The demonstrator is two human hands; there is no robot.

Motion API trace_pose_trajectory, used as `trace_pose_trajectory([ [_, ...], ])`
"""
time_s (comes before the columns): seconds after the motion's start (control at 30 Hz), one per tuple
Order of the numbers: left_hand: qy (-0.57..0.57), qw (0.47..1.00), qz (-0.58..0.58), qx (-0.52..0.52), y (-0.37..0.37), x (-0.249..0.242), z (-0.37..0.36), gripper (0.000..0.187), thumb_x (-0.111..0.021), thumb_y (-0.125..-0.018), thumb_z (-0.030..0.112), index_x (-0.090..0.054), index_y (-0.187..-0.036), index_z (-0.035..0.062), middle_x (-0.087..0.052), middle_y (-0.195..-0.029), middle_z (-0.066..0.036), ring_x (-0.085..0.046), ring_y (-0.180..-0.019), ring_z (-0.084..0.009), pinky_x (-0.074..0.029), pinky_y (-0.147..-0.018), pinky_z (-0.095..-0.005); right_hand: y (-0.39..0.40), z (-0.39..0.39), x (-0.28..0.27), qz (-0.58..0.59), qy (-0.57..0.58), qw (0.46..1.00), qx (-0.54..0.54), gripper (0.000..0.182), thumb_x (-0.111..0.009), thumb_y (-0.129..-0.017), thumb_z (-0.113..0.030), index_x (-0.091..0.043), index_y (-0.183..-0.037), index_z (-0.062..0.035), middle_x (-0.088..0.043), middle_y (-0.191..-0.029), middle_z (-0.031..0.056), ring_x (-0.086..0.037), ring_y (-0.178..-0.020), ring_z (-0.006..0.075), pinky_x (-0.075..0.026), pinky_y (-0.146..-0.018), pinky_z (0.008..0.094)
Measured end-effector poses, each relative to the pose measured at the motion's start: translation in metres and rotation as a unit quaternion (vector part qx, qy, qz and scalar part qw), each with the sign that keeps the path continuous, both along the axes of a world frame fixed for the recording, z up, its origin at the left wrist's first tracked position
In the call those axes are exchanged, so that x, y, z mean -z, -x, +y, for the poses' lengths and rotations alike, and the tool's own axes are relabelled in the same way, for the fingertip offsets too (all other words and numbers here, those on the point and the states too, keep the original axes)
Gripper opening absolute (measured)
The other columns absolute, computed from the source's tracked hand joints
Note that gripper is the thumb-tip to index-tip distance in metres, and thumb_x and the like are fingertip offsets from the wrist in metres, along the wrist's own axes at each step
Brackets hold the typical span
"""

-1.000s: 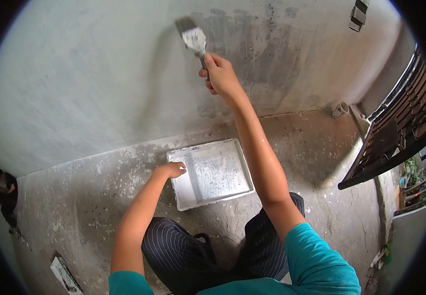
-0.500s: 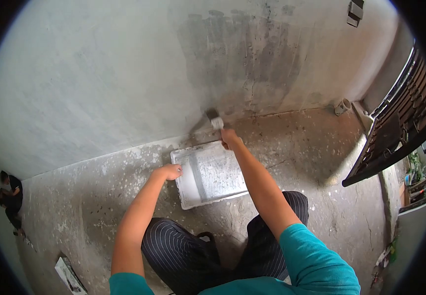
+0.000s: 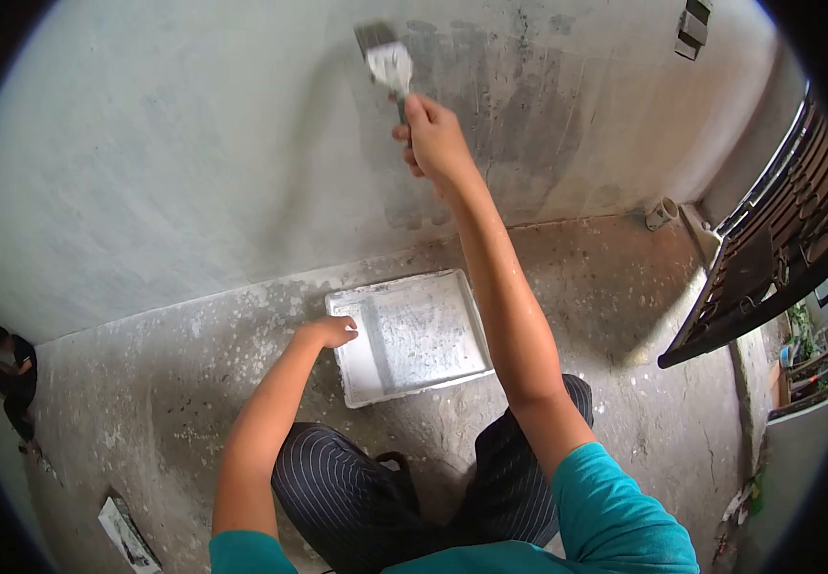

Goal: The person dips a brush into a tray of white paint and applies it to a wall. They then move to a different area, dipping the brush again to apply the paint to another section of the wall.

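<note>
My right hand is wrapped round the handle of a wide paintbrush, its ferrule smeared white. The dark bristles point up and left, close to the pale wall at the left edge of a damp-looking grey patch. Below, a white paint tray lies on the floor between my knees and the wall, with white paint pooled at its left end. My left hand grips the tray's left rim, fingers curled over it.
A metal grille gate stands at the right, with a small pot by the wall near it. Two people sit at the far left. A paint-marked flat board lies lower left on the spotted concrete floor.
My right hand has swung the paintbrush up the wall, from near its base to the upper left of the grey patch. My left hand stays at the tray rim.
</note>
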State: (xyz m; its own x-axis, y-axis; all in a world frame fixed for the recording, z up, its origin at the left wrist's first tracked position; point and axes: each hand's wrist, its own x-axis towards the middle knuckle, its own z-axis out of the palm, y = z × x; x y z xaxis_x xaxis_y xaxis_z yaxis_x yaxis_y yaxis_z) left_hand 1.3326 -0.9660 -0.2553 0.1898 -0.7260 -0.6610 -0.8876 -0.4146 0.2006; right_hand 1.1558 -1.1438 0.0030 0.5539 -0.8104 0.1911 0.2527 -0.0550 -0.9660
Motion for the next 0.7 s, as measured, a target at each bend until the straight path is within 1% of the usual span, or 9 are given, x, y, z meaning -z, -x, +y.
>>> trace_pose_trajectory([
  [0.07, -0.006, 1.000, 0.005, -0.001, 0.002, 0.000, 0.000, 0.044, -0.044, -0.087, 0.042, -0.045, -0.124, 0.0184, -0.050, -0.124, -0.012, -0.046, -0.115, -0.0294, -0.037, -0.095, -0.0391, 0.002, 0.001, -0.004, -0.050, 0.050, 0.997, 0.006, 0.030, -0.040, -0.092, -0.030, -0.054, -0.099, -0.0036, -0.050, -0.061, 0.0032, -0.037, -0.041, 0.0085, -0.029, -0.036, 0.0241],
  [0.13, -0.006, 1.000, 0.000, 0.001, 0.003, 0.000, 0.000, 0.044, -0.044, -0.087, 0.041, -0.046, -0.124, 0.0174, -0.050, -0.123, -0.012, -0.047, -0.114, -0.0295, -0.037, -0.095, -0.0384, 0.002, -0.004, -0.002, -0.039, 0.040, 0.998, -0.007, 0.034, -0.037, -0.094, -0.033, -0.051, -0.115, -0.0113, -0.046, -0.064, -0.0012, -0.033, -0.042, 0.0062, -0.027, -0.035, 0.0221],
  [0.2, -0.006, 1.000, 0.002, -0.002, 0.007, -0.010, 0.003, 0.044, -0.045, -0.087, 0.041, -0.046, -0.123, 0.0166, -0.050, -0.123, -0.012, -0.047, -0.114, -0.0296, -0.038, -0.095, -0.0382, -0.013, -0.022, 0.036, -0.013, -0.009, 1.000, 0.012, 0.034, -0.037, -0.094, -0.034, -0.051, -0.114, -0.0109, -0.046, -0.064, -0.0013, -0.033, -0.041, 0.0064, -0.026, -0.034, 0.0227],
  [0.3, -0.002, 1.000, 0.003, -0.008, 0.006, -0.008, 0.004, 0.043, -0.046, -0.086, 0.039, -0.047, -0.122, 0.0151, -0.050, -0.123, -0.013, -0.047, -0.114, -0.0297, -0.038, -0.095, -0.0381, -0.028, -0.054, 0.149, 0.046, -0.064, 0.996, 0.034, 0.035, -0.039, -0.092, -0.037, -0.051, -0.111, -0.0102, -0.046, -0.061, -0.0009, -0.034, -0.035, 0.0079, -0.025, -0.030, 0.0246],
  [0.4, -0.005, 1.000, 0.013, -0.017, 0.004, -0.009, 0.006, 0.043, -0.047, -0.086, 0.039, -0.047, -0.122, 0.0147, -0.050, -0.123, -0.014, -0.047, -0.114, -0.0300, -0.038, -0.094, -0.0381, -0.011, -0.054, 0.271, 0.168, -0.099, 0.979, 0.050, 0.033, -0.037, -0.092, -0.035, -0.054, -0.088, -0.0059, -0.042, -0.050, 0.0018, -0.038, -0.032, 0.0124, -0.026, -0.027, 0.0308],
  [0.5, 0.004, 1.000, 0.017, -0.017, 0.005, -0.011, 0.007, 0.044, -0.047, -0.086, 0.039, -0.047, -0.122, 0.0149, -0.052, -0.121, -0.015, -0.048, -0.112, -0.0304, -0.039, -0.093, -0.0376, 0.009, -0.067, 0.385, 0.385, -0.189, 0.898, 0.102, 0.025, -0.043, -0.086, -0.021, -0.057, -0.078, -0.0015, -0.053, -0.058, 0.0105, -0.050, -0.044, 0.0217, -0.034, -0.035, 0.0363],
  [0.6, 0.012, 1.000, 0.017, -0.013, 0.003, -0.011, 0.007, 0.044, -0.046, -0.086, 0.040, -0.046, -0.123, 0.0152, -0.053, -0.118, -0.016, -0.050, -0.109, -0.0307, -0.040, -0.091, -0.0371, 0.002, -0.088, 0.378, 0.403, -0.192, 0.882, 0.150, 0.016, -0.051, -0.078, -0.012, -0.061, -0.076, 0.0009, -0.063, -0.070, 0.0186, -0.064, -0.062, 0.0293, -0.046, -0.047, 0.0397],
  [0.67, 0.014, 0.999, 0.028, -0.013, 0.002, -0.009, 0.004, 0.044, -0.046, -0.086, 0.040, -0.046, -0.123, 0.0154, -0.053, -0.118, -0.016, -0.050, -0.109, -0.0307, -0.040, -0.091, -0.0372, -0.011, -0.113, 0.326, 0.375, -0.049, 0.923, 0.073, 0.021, -0.043, -0.084, -0.016, -0.052, -0.069, -0.0052, -0.053, -0.056, 0.0080, -0.047, -0.038, 0.0167, -0.031, -0.028, 0.0322],
  [0.7, 0.012, 1.000, 0.017, -0.007, 0.002, -0.007, 0.002, 0.044, -0.046, -0.086, 0.040, -0.046, -0.123, 0.0156, -0.053, -0.118, -0.016, -0.050, -0.109, -0.0306, -0.040, -0.091, -0.0373, -0.015, -0.090, 0.258, 0.209, -0.185, 0.950, 0.138, 0.019, -0.042, -0.083, -0.014, -0.050, -0.068, -0.0056, -0.053, -0.057, 0.0068, -0.048, -0.041, 0.0139, -0.033, -0.030, 0.0299],
])
